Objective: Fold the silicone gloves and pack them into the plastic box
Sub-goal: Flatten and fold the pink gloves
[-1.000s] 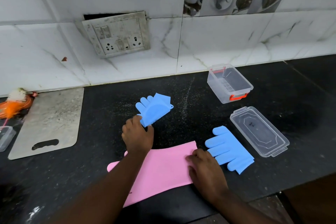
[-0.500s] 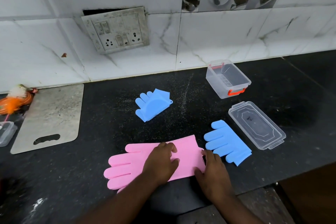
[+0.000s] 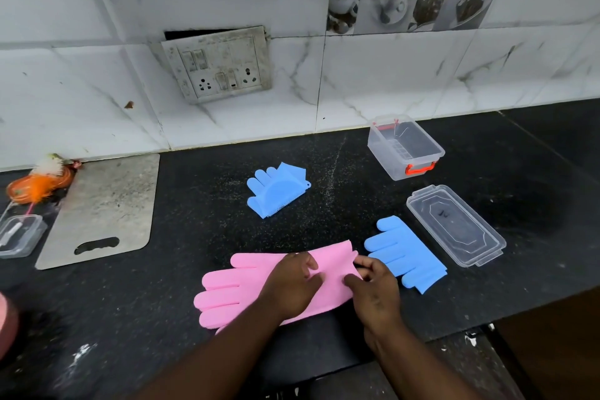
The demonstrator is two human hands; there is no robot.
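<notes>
Folding step on the pink glove [image 3: 259, 282], flat on the counter [image 3: 194, 237] under my left hand [image 3: 292, 286], open and pressing, while my right hand [image 3: 373, 289] pinches its cuff; next, I judge, fold it over, box [image 3: 404, 148] open, far beyond my right.

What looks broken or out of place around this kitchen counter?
The switch and socket panel on the tiled wall hangs crooked, grimy, with a dark gap above its top edge. On the counter nothing looks spilled.
</notes>
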